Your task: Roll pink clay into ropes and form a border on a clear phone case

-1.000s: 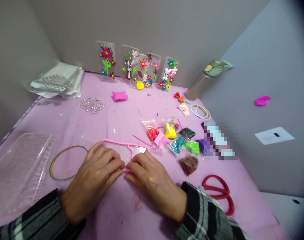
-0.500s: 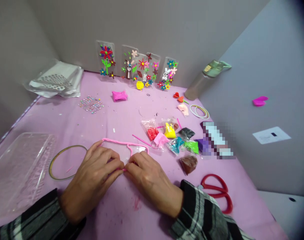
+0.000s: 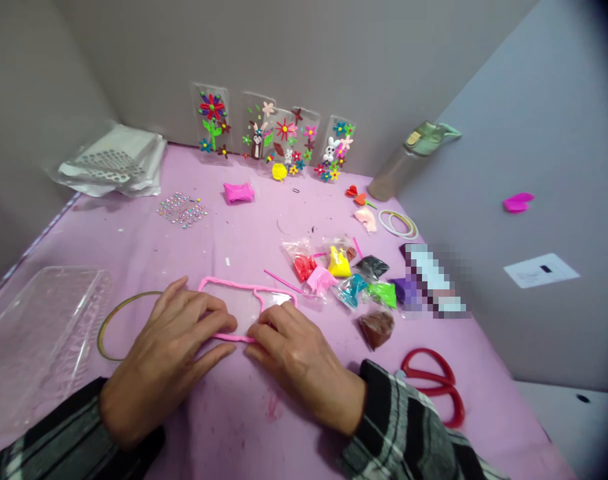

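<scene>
A clear phone case (image 3: 244,307) lies flat on the purple table (image 3: 244,227) in front of me, edged with a thin pink clay strip (image 3: 234,285). My left hand (image 3: 169,347) rests on the case's left part, fingers curled and pressing the strip along the near edge. My right hand (image 3: 299,357) lies on the right part, its fingertips pinching the same strip where the two hands almost meet. Both sleeves are dark plaid.
Small bags of coloured clay (image 3: 349,280) lie right of the case, red scissors (image 3: 434,387) near the front right. Decorated cases (image 3: 279,137) lean on the back wall. A clear tray (image 3: 39,333), a tape ring (image 3: 119,313), a water bottle (image 3: 409,157) and gem stickers (image 3: 183,209) are around.
My left hand has slid left along the near edge, laying bare a length of pink strip between the hands. The right hand has barely moved.
</scene>
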Tool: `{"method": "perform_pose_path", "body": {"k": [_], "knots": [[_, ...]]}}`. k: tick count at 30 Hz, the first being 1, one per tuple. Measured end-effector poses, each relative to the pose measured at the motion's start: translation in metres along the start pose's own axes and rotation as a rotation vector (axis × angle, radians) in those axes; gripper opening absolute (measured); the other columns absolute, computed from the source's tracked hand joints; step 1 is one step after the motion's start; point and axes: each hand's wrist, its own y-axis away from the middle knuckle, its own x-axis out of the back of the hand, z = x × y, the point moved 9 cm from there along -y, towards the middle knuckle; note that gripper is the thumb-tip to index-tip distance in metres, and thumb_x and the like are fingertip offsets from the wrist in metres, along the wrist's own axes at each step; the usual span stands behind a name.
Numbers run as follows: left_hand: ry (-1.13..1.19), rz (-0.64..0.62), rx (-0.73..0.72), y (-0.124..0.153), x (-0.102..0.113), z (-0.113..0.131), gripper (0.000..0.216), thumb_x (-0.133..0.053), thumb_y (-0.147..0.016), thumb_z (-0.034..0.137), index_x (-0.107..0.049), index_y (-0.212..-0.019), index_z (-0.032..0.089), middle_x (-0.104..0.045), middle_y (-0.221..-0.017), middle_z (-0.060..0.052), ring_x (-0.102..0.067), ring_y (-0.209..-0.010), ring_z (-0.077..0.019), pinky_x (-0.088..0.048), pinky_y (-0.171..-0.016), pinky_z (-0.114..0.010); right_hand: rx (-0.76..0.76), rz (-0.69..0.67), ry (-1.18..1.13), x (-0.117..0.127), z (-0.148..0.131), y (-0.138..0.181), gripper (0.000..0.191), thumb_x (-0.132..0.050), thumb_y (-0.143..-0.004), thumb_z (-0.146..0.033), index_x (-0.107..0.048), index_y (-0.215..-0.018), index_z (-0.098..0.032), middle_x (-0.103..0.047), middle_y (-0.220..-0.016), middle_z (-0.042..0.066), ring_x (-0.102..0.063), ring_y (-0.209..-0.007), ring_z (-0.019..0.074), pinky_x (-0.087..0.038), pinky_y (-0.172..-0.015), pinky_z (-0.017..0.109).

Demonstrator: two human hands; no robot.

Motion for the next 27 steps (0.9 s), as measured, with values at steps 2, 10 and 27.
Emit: {"method": "perform_pose_path", "body": {"k": [2, 10, 27], "knots": [[-0.010, -0.010, 0.010, 0.004, 0.003, -0.007, 0.011, -0.061, -0.096, 0.037, -0.063, -0.102, 0.028, -0.065, -0.100, 0.001, -0.058, -0.098, -0.0217, -0.022, -0.118, -0.055, 0.004, -0.014, -0.001, -0.001, 0.000, 0.000, 0.018, -0.055, -0.104, -0.026, -0.064, -0.095, -0.014, -0.062, -0.096, 0.006, -0.052, -0.090, 0.0190, -0.046, -0.077, 0.032], [-0.009, -0.011, 0.038, 0.007, 0.007, -0.014, 0.016, -0.053, -0.099, 0.036, -0.066, -0.094, 0.029, -0.067, -0.096, 0.002, -0.059, -0.095, -0.0203, -0.023, -0.119, -0.054, 0.005, -0.034, 0.012, -0.002, -0.001, -0.002, 0.017, -0.053, -0.103, -0.017, -0.065, -0.092, -0.014, -0.063, -0.093, 0.007, -0.052, -0.086, 0.0190, -0.045, -0.073, 0.031], [0.034, 0.252, 0.094, 0.017, 0.045, -0.022, 0.013, -0.055, -0.099, 0.033, -0.065, -0.108, 0.030, -0.067, -0.106, 0.001, -0.060, -0.104, -0.0226, -0.025, -0.124, -0.058, -0.521, 0.387, -1.018, 0.050, 0.068, 0.018, 0.011, -0.073, -0.090, -0.030, -0.076, -0.099, -0.024, -0.064, -0.075, -0.002, -0.059, -0.065, 0.0105, -0.050, -0.062, 0.024]]}}
